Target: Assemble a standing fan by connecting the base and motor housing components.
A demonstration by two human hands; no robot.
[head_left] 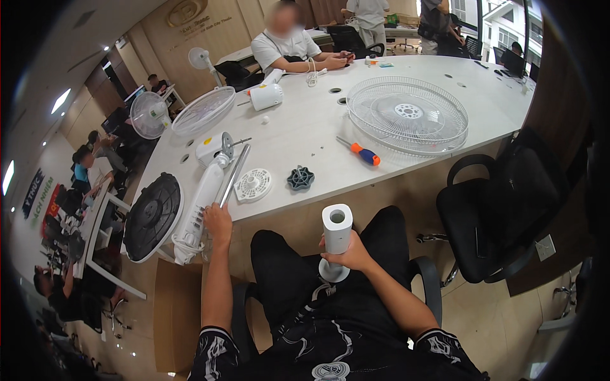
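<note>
My right hand (349, 253) is wrapped round a white hollow fan-stand column (337, 230), held upright above my lap. Its open top faces up, and a round flared collar shows at its lower end. At the table's near left edge, my left hand (218, 223) closes on the lower end of a shiny metal tube (236, 173). Beside that tube lies a white fan neck with buttons (204, 193), joined to a motor head (214, 150). A round white slotted cover (254, 185) and a dark grey star-shaped knob (300, 178) rest to the right of my left hand.
On the white table (298, 133) lie an orange-and-blue screwdriver (362, 152), wire fan guards (408, 113), another motor head (265, 96) and a round black base (153, 217). A person (295, 44) sits opposite. A black chair (489, 216) stands at right, a cardboard box (175, 317) at left.
</note>
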